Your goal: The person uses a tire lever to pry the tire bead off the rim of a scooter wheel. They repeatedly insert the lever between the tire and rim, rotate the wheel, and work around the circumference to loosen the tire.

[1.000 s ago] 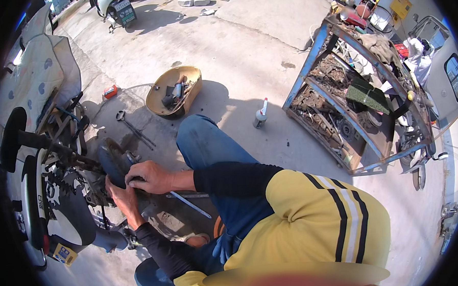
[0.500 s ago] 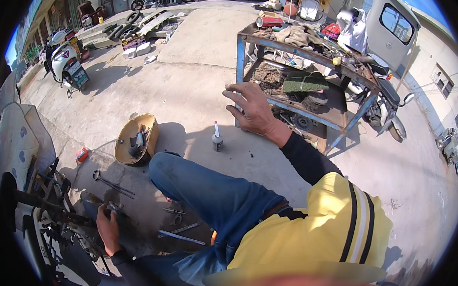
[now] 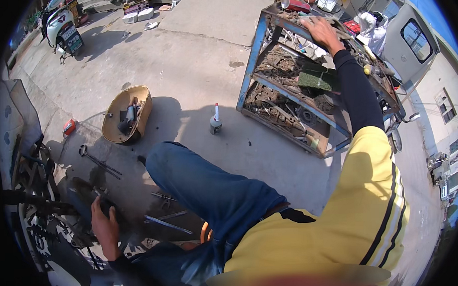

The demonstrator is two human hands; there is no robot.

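Observation:
My right hand (image 3: 322, 34) reaches out to the top of a blue-framed metal workbench (image 3: 258, 44), its fingers stretched over the near edge among rags and loose items. Whatever lies under the fingertips is hidden. Low on the left, my left hand (image 3: 105, 227) has thumb and fingers apart, close to a dark wheel (image 3: 83, 195) beside the parked vehicle. A small metal piece shows just past its fingertips; I cannot tell whether they touch. Between my knees and the vehicle lie long wrenches (image 3: 168, 225) and a pair of long metal tools (image 3: 101, 164).
A tan tub (image 3: 110, 120) with tools and a small grey bottle with a red-tipped nozzle (image 3: 216, 124) stand on the concrete. A red tape measure-like box (image 3: 69, 127) lies left. Bench shelves hold scrap parts and green matting (image 3: 315, 78). A white scooter (image 3: 63, 30) is parked behind.
My right hand has moved from in front of the bench to its top, further right and away from me. The left hand stays low by the wheel, and the view has shifted slightly.

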